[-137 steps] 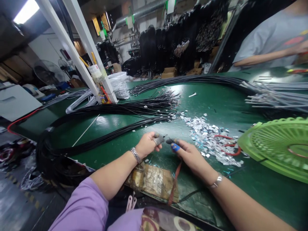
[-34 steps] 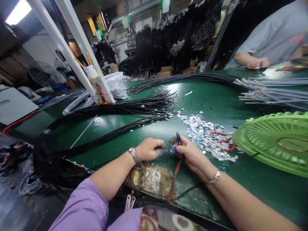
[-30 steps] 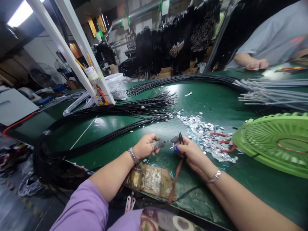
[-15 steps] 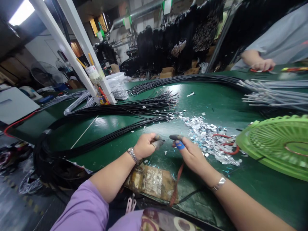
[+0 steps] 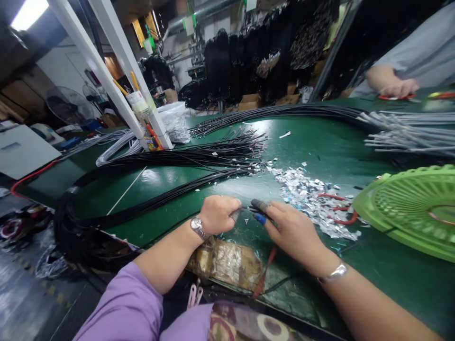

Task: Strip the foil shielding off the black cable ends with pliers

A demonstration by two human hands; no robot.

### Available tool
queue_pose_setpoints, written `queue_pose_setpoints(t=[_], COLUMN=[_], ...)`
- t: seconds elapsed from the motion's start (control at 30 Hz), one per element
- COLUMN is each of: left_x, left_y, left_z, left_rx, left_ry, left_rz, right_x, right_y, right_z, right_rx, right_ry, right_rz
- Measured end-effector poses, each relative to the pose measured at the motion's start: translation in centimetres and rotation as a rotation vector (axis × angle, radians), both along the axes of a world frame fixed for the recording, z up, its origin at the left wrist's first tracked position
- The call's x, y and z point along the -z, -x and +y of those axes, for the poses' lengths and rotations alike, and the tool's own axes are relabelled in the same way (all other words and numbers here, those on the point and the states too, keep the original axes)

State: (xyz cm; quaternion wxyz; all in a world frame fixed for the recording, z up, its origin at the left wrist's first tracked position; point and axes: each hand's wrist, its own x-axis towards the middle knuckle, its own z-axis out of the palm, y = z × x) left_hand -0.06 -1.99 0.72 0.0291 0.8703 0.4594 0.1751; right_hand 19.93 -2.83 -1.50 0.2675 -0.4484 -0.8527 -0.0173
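My left hand (image 5: 219,214), with a watch at the wrist, is closed on a thin black cable (image 5: 172,228) that runs in from the left. The cable's end points right, towards my right hand (image 5: 289,221). Dark covers wrap some right fingertips, and blue tape is on the thumb. The right thumb and fingers are pinched by the cable end around a small dark object, too small to name. Beyond my hands, black cable bundles (image 5: 199,157) lie with stripped ends towards a pile of silvery foil scraps (image 5: 302,192).
Red-handled tool grips (image 5: 346,218) lie among the scraps, beside a green plastic basket (image 5: 401,208). A taped cardboard piece (image 5: 227,265) is at the near table edge. White posts (image 5: 117,71) stand at left. A co-worker's hand (image 5: 400,89) rests at the far right.
My left hand has rolled over so its back faces up. My right fingers have closed in towards the cable end, and a dark object now shows between them.
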Motion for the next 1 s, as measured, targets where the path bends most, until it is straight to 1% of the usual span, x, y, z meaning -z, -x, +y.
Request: queue_pose_setpoints(t=[0.13,0.23,0.3,0.4,0.47,0.53,0.57,0.63,0.7,0.73,0.83,0.87,0.9,0.93,0.97,1.0], left_x=[0.0,0.0,0.1,0.2,0.3,0.3,0.3,0.1,0.0,-0.1,-0.1,-0.1,0.0,0.0,0.0,0.0], left_y=[-0.1,-0.1,-0.2,-0.3,-0.5,-0.6,-0.7,-0.7,-0.7,-0.6,-0.6,-0.6,-0.6,-0.5,-0.5,-0.4], left_z=[-0.1,-0.1,-0.1,-0.3,-0.4,-0.6,-0.6,-0.6,-0.4,-0.3,0.2,0.3,0.4,0.4,0.5,0.4], left_rx=[0.015,0.013,0.004,-0.002,0.001,0.013,0.022,0.034,0.039,0.041,0.015,-0.01,-0.042,-0.07,-0.088,-0.099], left_ry=[-0.006,-0.018,-0.039,-0.076,-0.08,-0.053,-0.03,0.045,0.191,0.316,0.81,0.931,0.992,0.985,0.92,0.819], left_rz=[0.018,0.025,0.03,0.043,0.062,0.074,0.067,0.01,-0.112,-0.196,-0.434,-0.49,-0.529,-0.552,-0.56,-0.55], right_x=[0.0,0.0,0.1,0.2,0.2,0.2,0.2,0.1,0.1,0.1,0.2,0.2,0.2,0.2,0.1,0.1], right_y=[0.0,-0.1,-0.1,0.3,0.8,1.2,1.3,1.3,1.2,1.1,0.8,0.7,0.6,0.5,0.4,0.3], right_z=[0.1,0.5,0.9,1.1,1.0,0.8,0.7,0.6,0.8,0.9,1.2,1.3,1.2,1.2,1.1,1.0], right_rx=[-0.03,-0.028,-0.025,-0.016,-0.016,-0.041,-0.063,-0.111,-0.162,-0.188,-0.26,-0.267,-0.259,-0.236,-0.202,-0.161], right_ry=[0.061,0.195,0.349,0.649,0.841,0.956,0.971,0.929,0.845,0.8,0.677,0.637,0.6,0.563,0.525,0.479], right_rz=[0.074,0.258,0.461,0.76,0.89,0.971,0.996,1.009,0.965,0.927,0.796,0.75,0.694,0.624,0.541,0.451])
